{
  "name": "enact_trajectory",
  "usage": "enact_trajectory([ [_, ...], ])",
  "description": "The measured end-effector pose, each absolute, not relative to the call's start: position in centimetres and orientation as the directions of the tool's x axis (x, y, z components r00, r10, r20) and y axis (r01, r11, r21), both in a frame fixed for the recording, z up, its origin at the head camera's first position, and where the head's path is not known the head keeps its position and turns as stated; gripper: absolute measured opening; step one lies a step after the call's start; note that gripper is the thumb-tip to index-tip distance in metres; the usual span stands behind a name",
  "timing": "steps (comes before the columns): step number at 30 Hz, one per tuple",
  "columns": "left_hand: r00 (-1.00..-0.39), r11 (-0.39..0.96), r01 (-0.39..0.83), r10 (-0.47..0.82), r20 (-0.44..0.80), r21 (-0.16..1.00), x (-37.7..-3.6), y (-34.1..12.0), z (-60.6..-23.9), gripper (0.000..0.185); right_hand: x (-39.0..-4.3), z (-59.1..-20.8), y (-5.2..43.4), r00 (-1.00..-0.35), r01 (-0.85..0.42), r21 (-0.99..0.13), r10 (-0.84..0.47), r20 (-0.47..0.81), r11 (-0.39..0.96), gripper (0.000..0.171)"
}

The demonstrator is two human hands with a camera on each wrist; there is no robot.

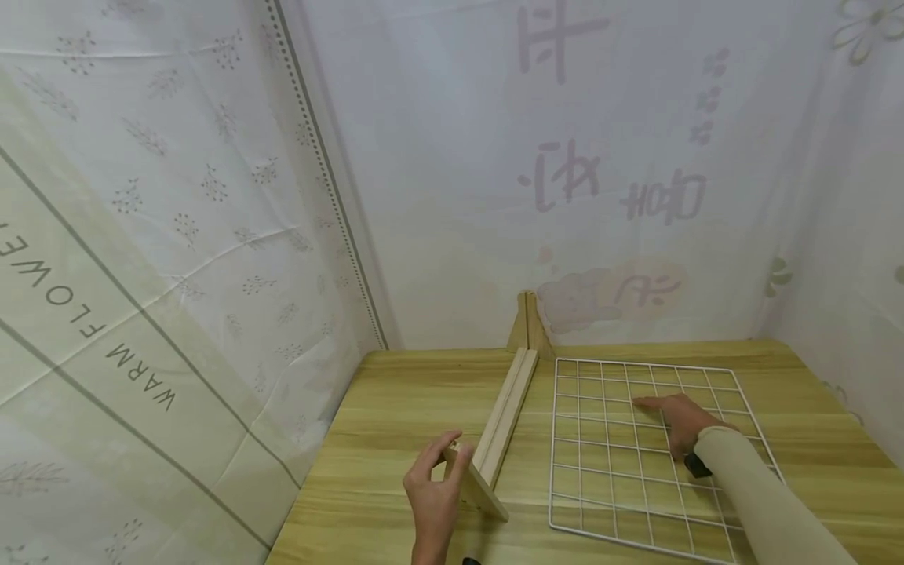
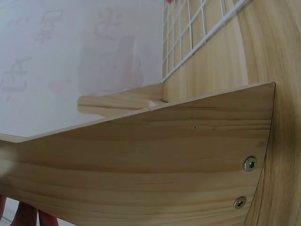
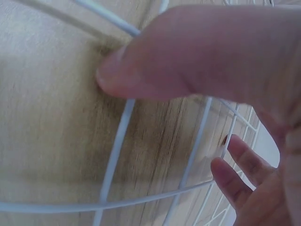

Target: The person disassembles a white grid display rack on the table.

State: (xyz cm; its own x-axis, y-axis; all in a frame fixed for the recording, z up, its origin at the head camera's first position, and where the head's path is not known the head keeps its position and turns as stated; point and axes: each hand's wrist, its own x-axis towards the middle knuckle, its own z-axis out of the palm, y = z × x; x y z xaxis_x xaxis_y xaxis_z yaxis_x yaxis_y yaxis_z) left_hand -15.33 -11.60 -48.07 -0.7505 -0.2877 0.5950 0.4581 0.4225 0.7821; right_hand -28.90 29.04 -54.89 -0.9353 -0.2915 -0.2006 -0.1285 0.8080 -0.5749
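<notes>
wooden rack part and wire grid lying on a table, one hand on each

wood covers most of the scene: a pale wooden table (image 1: 395, 408) set in a corner hung with printed white cloth (image 1: 176, 235). a long wooden rail piece (image 1: 504, 416) lies on the table, running away from the person, with a flat triangular end board (image 1: 475, 486) at its near end. the left hand (image 1: 432, 490) is curled around that end board, thumb on one face and fingers on the other, gripping it. the left wrist view shows two screws (image 2: 250, 164) already fastening the board to the rail.

just to the right, a white wire grid panel (image 1: 607, 377) lies flat on the table, apart from the rail. the right hand (image 1: 681, 424) rests on the grid with fingers stretched out and relaxed, pressing lightly rather than gripping.

judging from this, the wooden frame looks at least partly put together, while the grid is not yet joined to it. a second upright wooden piece (image 1: 528, 326) stands at the far end.
</notes>
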Motion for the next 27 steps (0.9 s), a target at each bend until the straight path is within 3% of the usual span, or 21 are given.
enact_trajectory([
  [7, -0.711, 0.455, 0.498, -0.273, 0.648, 0.738, -15.7, -11.0, -49.3, 0.025, -29.5, -55.4, 29.1, -0.94, -0.128, -0.503, -0.266, -0.213, 0.855, 0.11],
  [13, -0.687, 0.463, 0.539, -0.242, 0.685, 0.704, -16.1, -10.7, -51.0, 0.026, -29.0, -54.9, 29.3, -0.944, -0.206, -0.466, -0.301, -0.139, 0.861, 0.105],
  [21, -0.706, 0.455, 0.526, -0.238, 0.667, 0.719, -15.4, -9.2, -51.3, 0.024, -28.0, -54.3, 29.5, -0.957, -0.174, -0.549, -0.271, -0.101, 0.817, 0.096],
  [27, -0.678, 0.452, 0.564, -0.224, 0.7, 0.691, -15.3, -8.6, -51.2, 0.024, -29.1, -55.4, 29.6, -0.957, -0.181, -0.571, -0.277, -0.084, 0.801, 0.096],
])
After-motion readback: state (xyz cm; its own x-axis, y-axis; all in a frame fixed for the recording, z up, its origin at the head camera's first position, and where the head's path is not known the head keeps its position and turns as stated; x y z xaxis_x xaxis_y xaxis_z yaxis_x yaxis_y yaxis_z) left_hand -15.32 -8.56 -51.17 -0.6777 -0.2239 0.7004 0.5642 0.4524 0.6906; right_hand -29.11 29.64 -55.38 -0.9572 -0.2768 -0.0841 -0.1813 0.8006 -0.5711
